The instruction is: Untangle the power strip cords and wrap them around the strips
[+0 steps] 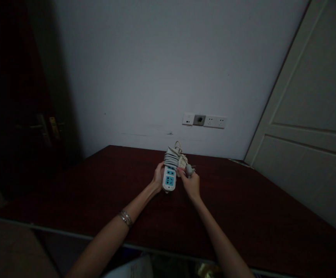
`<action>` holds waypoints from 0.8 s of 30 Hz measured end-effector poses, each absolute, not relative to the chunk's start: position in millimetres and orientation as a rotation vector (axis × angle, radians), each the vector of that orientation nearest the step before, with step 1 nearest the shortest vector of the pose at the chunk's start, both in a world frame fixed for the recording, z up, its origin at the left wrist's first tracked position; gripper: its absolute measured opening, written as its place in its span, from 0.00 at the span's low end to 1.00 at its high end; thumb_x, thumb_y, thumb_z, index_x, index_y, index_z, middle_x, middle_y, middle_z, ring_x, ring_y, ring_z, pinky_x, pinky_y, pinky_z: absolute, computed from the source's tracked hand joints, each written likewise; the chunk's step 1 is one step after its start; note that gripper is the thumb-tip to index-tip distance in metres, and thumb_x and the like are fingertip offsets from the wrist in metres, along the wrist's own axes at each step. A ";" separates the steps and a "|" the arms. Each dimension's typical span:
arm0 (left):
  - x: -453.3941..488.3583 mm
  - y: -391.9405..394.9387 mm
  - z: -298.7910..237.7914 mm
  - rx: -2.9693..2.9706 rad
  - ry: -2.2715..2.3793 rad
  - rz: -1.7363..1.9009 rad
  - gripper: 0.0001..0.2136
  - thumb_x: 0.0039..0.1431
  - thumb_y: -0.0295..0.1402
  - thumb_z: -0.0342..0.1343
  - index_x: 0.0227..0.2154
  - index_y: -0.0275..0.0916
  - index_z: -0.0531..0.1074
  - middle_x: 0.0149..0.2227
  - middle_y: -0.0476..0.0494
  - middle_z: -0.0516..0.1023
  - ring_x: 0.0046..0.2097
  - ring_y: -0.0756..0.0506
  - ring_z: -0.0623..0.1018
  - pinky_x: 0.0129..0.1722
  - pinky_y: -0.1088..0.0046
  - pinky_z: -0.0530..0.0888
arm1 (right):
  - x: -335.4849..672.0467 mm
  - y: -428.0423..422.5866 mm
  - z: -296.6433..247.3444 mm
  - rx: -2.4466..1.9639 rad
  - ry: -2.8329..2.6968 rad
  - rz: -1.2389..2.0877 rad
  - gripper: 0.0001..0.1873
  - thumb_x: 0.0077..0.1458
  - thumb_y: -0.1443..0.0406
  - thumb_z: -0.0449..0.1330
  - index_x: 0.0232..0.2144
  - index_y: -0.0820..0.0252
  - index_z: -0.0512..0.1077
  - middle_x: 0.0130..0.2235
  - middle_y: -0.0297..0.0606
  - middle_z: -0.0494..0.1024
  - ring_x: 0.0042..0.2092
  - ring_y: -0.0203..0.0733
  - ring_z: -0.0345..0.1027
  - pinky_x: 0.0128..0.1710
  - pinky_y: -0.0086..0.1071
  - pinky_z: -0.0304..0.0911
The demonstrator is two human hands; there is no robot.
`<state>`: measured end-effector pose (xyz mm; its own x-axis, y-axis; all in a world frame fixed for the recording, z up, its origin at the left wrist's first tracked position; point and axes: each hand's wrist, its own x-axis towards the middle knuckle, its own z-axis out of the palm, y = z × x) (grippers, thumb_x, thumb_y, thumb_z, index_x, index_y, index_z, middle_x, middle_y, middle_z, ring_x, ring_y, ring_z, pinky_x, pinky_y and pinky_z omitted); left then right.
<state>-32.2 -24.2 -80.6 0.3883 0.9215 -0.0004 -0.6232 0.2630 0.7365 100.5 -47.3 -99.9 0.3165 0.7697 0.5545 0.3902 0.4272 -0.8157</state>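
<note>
A white power strip (169, 182) with blue socket faces is held above the dark red tabletop, its cord (171, 159) wound several times around its far half. My left hand (158, 175) is closed around the strip's left side. On the right, my right hand (191, 183) is closed with the grey plug (189, 170) in it, the prongs pointing right. Its thumb and fingertips lie close to the wound cord. Just behind sits a second cream-coloured socket block (182, 161) with a looped cable, partly hidden by the strip and my right hand.
The dark red table (121, 173) reaches back to a pale wall. Wall sockets (215, 122) and a grey wall plate (199, 120) are mounted above it. A white panelled door (307, 162) leans in at right; a dark door with a handle (41, 127) stands left.
</note>
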 end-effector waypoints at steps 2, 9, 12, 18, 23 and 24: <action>-33.3 -21.5 -81.8 0.708 0.485 1.122 0.19 0.57 0.41 0.41 0.32 0.31 0.71 0.23 0.41 0.73 0.22 0.47 0.72 0.25 0.71 0.69 | 102.3 -52.9 -98.5 -1.299 -1.381 0.223 0.22 0.46 0.50 0.58 0.31 0.63 0.77 0.30 0.45 0.78 0.34 0.45 0.70 0.33 0.31 0.61; -35.9 -15.4 -86.9 0.802 0.516 1.055 0.22 0.57 0.45 0.38 0.31 0.31 0.70 0.24 0.38 0.74 0.21 0.45 0.72 0.23 0.69 0.69 | 104.7 -53.3 -93.4 -1.169 -1.539 0.118 0.16 0.48 0.54 0.57 0.34 0.60 0.72 0.37 0.43 0.73 0.40 0.45 0.63 0.40 0.36 0.58; -33.6 -12.2 -89.7 0.803 0.511 1.051 0.26 0.58 0.49 0.35 0.33 0.32 0.70 0.24 0.39 0.74 0.22 0.45 0.73 0.24 0.68 0.70 | 99.4 -50.7 -94.5 -0.975 -1.507 0.456 0.19 0.50 0.55 0.55 0.38 0.63 0.70 0.31 0.38 0.72 0.32 0.39 0.63 0.33 0.32 0.60; -31.1 -8.4 -89.1 0.714 0.555 1.137 0.27 0.59 0.48 0.34 0.34 0.31 0.70 0.25 0.39 0.75 0.23 0.46 0.73 0.26 0.70 0.70 | 86.0 -54.8 -91.2 -0.894 -1.267 0.789 0.21 0.45 0.53 0.59 0.36 0.64 0.73 0.21 0.30 0.68 0.24 0.34 0.59 0.24 0.27 0.58; -30.8 -15.1 -81.3 0.674 0.527 1.195 0.24 0.58 0.45 0.36 0.29 0.31 0.71 0.22 0.41 0.74 0.22 0.47 0.73 0.25 0.71 0.70 | 77.7 -44.6 -100.5 -0.799 -1.102 0.942 0.22 0.40 0.55 0.63 0.37 0.63 0.72 0.27 0.33 0.74 0.28 0.35 0.66 0.29 0.28 0.63; -29.9 -16.6 -80.4 0.682 0.521 1.197 0.23 0.57 0.45 0.37 0.28 0.31 0.71 0.21 0.41 0.74 0.22 0.47 0.72 0.25 0.72 0.70 | 76.4 -41.9 -103.0 -0.791 -1.057 0.953 0.22 0.40 0.55 0.63 0.37 0.63 0.73 0.28 0.34 0.75 0.29 0.36 0.67 0.30 0.28 0.64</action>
<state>-29.9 -16.6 -80.4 0.2915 0.9565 -0.0126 -0.6612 0.2110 0.7200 76.4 -41.9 -103.0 0.1925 0.9178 0.3472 -0.2508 0.3881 -0.8869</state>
